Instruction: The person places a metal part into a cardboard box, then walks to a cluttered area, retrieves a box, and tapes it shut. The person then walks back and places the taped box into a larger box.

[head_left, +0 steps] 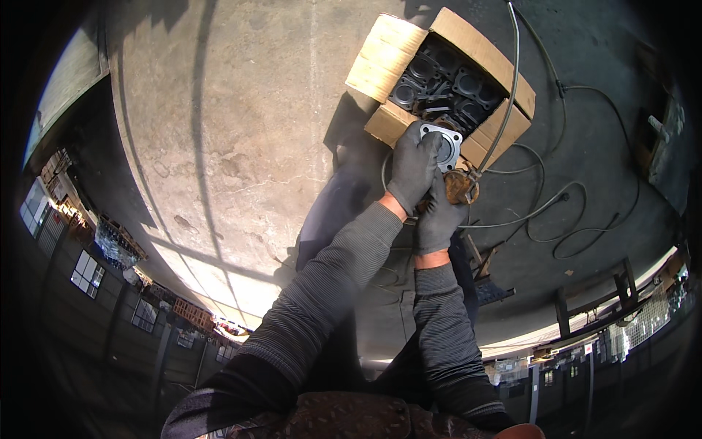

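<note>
A square, light-grey metal flange (442,148) with rounded corners, bolt holes and a dark round centre sits between my hands, just in front of the open carton. My gloved left hand (413,167) is closed on its left side. From below, my gloved right hand (440,218) is closed with its upper fingers at the flange's lower edge; part of its grip is hidden. Right beside those fingers is a rusty brown round metal piece (460,187), near the lower end of a long grey cable or rod (506,121). Whether my right hand touches this piece I cannot tell.
An open cardboard carton (384,55) holds several dark flanges (468,82). Thin hoses or cables (585,201) loop over the concrete floor (248,139) at the right. Dark metal frames (592,300) stand at lower right. A wooden pallet (192,313) lies far left.
</note>
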Demonstrator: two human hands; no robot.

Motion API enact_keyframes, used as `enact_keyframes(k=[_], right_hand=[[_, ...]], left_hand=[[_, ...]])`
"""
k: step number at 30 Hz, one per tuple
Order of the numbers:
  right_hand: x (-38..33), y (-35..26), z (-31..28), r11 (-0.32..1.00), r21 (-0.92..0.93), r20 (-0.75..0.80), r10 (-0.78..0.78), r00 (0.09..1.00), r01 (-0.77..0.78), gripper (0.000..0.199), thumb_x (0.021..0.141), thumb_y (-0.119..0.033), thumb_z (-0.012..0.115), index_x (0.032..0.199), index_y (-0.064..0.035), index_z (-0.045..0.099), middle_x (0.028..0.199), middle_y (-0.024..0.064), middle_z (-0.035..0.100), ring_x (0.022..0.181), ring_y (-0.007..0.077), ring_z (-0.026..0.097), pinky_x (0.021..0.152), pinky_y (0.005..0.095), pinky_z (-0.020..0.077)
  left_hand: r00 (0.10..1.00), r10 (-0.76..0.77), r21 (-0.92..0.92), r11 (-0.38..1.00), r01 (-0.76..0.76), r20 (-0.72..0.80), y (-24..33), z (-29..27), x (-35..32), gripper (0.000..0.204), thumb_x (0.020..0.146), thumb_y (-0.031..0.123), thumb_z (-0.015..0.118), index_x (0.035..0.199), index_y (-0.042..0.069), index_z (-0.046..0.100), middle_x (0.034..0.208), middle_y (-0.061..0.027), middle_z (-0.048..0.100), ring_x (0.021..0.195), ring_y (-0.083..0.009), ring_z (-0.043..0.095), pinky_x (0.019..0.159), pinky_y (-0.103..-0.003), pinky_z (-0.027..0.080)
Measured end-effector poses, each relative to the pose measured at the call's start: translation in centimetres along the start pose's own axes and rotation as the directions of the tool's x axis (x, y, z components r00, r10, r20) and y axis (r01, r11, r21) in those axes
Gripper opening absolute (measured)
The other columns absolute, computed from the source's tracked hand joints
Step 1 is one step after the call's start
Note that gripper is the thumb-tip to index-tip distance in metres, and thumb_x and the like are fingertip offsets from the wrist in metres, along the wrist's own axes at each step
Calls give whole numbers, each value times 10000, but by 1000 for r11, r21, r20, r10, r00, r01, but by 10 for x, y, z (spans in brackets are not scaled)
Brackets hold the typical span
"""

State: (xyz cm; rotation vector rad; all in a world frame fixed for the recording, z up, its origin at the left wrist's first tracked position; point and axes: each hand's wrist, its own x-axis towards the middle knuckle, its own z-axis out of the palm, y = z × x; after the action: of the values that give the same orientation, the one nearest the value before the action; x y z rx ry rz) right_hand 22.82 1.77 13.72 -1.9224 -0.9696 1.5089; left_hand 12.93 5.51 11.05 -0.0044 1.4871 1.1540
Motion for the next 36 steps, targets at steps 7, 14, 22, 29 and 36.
enact_keyframes(k=[7,14,22,29,36], right_hand=[[8,6,-13,891,-334,140,-276,951,308,158,966,-65,706,1069,54,709,1019,66,709,909,144,680,807,304,535],[4,2,-6,999,-9,1,41,999,-41,153,970,-53,681,1093,32,716,1045,81,704,900,163,682,801,304,534],[6,-9,7,974,165,-33,166,986,-158,174,952,-77,740,1047,67,722,993,49,720,895,106,656,790,293,533],[13,-4,0,996,-46,34,84,996,-83,202,955,-89,749,1075,71,724,1049,62,732,953,131,685,839,291,541],[22,-7,-5,999,49,15,-12,1000,11,189,947,-46,741,1095,70,721,1052,73,732,962,148,699,846,294,545]], left_hand=[[973,-152,-362,909,206,172,9,7,-1,231,1008,142,653,1160,-28,614,1090,-83,705,962,-95,653,851,-252,544],[995,-97,-258,961,99,23,7,11,-1,200,986,120,649,1133,-14,628,1011,-75,711,888,-112,665,798,-268,554],[995,-40,-75,997,33,-94,-1,4,3,168,978,95,599,1117,1,596,959,-56,673,850,-118,646,766,-291,553],[987,-139,-403,901,158,77,-3,6,3,208,998,107,623,1181,8,615,1083,-67,689,978,-110,653,885,-252,539],[993,1,-179,984,20,118,1,-9,5,314,1073,210,441,1247,24,622,1046,-38,676,881,-84,648,802,-236,553]])
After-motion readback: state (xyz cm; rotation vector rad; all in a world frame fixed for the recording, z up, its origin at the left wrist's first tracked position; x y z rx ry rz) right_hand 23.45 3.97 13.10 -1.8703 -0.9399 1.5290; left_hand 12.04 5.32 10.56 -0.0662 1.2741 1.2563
